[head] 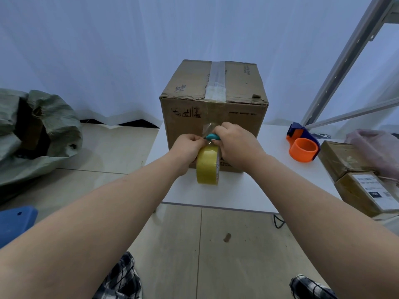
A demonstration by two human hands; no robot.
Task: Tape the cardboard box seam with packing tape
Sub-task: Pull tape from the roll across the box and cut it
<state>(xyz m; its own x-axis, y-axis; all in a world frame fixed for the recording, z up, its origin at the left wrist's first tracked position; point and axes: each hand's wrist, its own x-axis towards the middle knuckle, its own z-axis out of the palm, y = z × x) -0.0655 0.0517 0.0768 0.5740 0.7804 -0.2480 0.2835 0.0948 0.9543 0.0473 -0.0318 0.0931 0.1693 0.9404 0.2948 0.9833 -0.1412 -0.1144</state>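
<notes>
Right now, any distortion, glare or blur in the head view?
Head view: wide-angle bending, the shelf frame leans and the forearms balloon near the bottom edge; light is soft and bluish with faint shadows; mild sheen on the box's tape strip; both hands look reasonably sharp.

The cardboard box (213, 108) sat on the table (241, 190) toward its far left part, with a strip of tape (216, 80) running near-to-far across its top. Right in front of the box's near face was the tape roll (207, 166), standing on edge, left hand (189, 147) on its left and right hand (236, 145) on its right, with a small cutter (212, 137) between them just above the roll. A tape dispenser (303, 145) was off to the right, two parcels (362, 180) sat nearer at the right edge, and a sack (38, 130) lay on the floor far left.
</notes>
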